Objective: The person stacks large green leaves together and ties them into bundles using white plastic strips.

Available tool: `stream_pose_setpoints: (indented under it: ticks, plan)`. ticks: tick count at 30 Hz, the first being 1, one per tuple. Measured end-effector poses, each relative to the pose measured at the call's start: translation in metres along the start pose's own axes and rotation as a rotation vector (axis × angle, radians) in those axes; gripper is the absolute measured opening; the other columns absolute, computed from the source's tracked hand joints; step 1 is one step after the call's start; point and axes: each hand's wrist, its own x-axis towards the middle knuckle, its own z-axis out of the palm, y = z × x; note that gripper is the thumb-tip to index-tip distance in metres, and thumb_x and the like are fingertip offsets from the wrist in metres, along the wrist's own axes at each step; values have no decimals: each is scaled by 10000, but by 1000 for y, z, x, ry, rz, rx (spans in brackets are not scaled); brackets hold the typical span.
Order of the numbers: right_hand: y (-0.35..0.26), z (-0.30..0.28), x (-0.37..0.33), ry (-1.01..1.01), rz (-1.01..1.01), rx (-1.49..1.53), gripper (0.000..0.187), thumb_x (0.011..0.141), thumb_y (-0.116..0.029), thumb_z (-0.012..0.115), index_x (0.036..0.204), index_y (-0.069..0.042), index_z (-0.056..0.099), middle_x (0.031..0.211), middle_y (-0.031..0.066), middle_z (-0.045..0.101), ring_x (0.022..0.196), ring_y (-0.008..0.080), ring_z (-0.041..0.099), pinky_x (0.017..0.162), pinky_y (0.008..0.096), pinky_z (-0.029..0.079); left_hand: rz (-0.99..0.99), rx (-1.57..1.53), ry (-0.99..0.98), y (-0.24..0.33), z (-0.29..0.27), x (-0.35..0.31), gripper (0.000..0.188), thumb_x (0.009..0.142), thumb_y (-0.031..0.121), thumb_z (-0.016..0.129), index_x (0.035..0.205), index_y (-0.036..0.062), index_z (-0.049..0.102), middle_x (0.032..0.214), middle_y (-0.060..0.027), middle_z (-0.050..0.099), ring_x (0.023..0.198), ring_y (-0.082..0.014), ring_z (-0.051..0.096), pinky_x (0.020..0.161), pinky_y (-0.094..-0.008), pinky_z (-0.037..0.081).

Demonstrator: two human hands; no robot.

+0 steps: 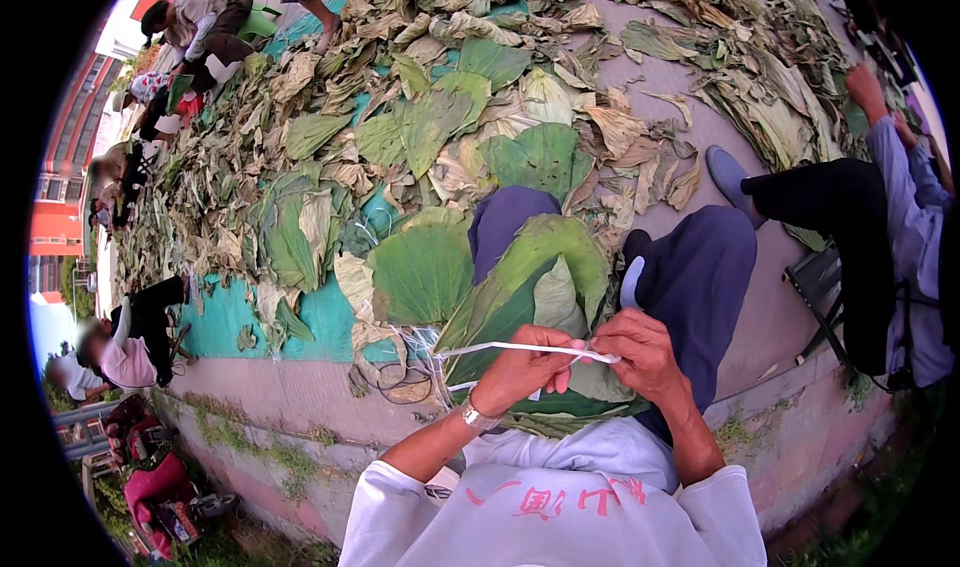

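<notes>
A stack of large green leaves (560, 257), which look like lotus leaves, rests across my lap. Above it, a flat white plastic strip (485, 347) stretches from the left side of the stack to my hands. My left hand (525, 369), with a metal watch on the wrist, pinches the strip between its fingers. Close beside it, my right hand (640, 355) grips the strip's end part, thumb and fingers pressed together. More white strips (425, 352) lie tangled to the left of the stack. The underside of the stack is hidden by my hands and shirt.
Dried and green leaves (300, 157) spread widely over a teal sheet (225, 317) and the pavement. A person in dark trousers (850, 202) sits close at my right. Several people work along the far left. A red vehicle (155, 492) stands below the kerb at lower left.
</notes>
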Motion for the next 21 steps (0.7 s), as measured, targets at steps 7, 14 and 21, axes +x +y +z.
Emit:
stream_pose_setpoints:
  ticks: [7, 14, 21]
  plan:
    - [-3, 1, -5, 35, -4, 65, 203, 551, 67, 629, 745, 10, 613, 729, 83, 579, 631, 237, 558, 544, 316, 452, -93, -104, 5, -7, 4, -1, 288, 901, 250, 510, 820, -2, 624, 526, -15, 551, 417, -55, 485, 381, -177, 353]
    - [-4, 3, -6, 17, 32, 118, 155, 608, 57, 648, 756, 14, 631, 743, 84, 601, 638, 224, 570, 543, 306, 459, -79, -278, 86, -12, 9, -1, 196, 857, 183, 581, 798, 0, 614, 601, -22, 582, 421, -51, 478, 374, -172, 330]
    - [-1, 9, -8, 19, 47, 139, 168, 616, 81, 631, 770, 15, 637, 769, 95, 614, 639, 221, 583, 541, 297, 468, -15, -347, 215, -20, 11, -4, 139, 835, 138, 593, 793, 5, 605, 635, -35, 593, 416, -57, 481, 351, -176, 295]
